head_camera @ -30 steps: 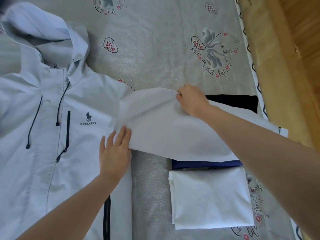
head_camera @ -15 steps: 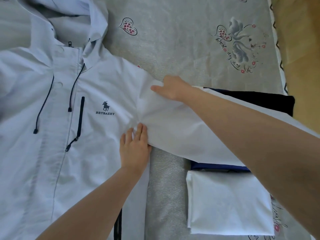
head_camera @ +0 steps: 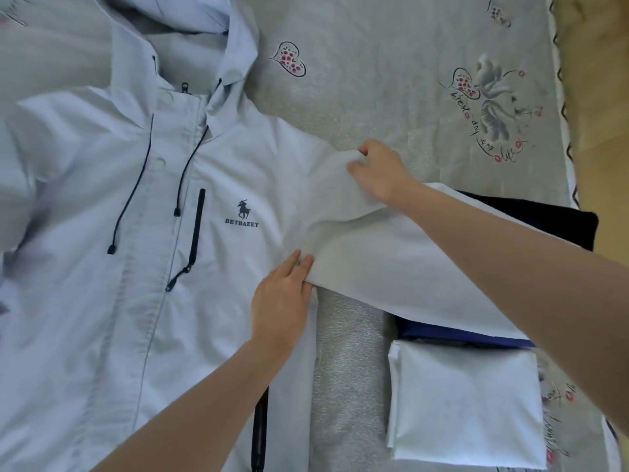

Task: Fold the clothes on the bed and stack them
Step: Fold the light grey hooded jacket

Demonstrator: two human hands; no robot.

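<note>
A pale blue hooded jacket lies front-up on the bed, zipped, with dark drawstrings and a chest logo. Its right-side sleeve stretches out over the folded clothes. My left hand presses flat on the jacket's side at the armpit, fingers straight. My right hand pinches the sleeve's upper edge near the shoulder and lifts a fold of it. To the right lies a folded white garment, with a folded blue one and a black one partly under the sleeve.
The grey bedsheet has heart and flower prints. Its right edge meets a wooden bed frame. A bare strip of sheet runs between the jacket and the folded pile.
My right hand has slid left along the sleeve to the shoulder and bunched the fabric. My left hand stays pressed at the armpit. The view has shifted, showing more of the jacket's left.
</note>
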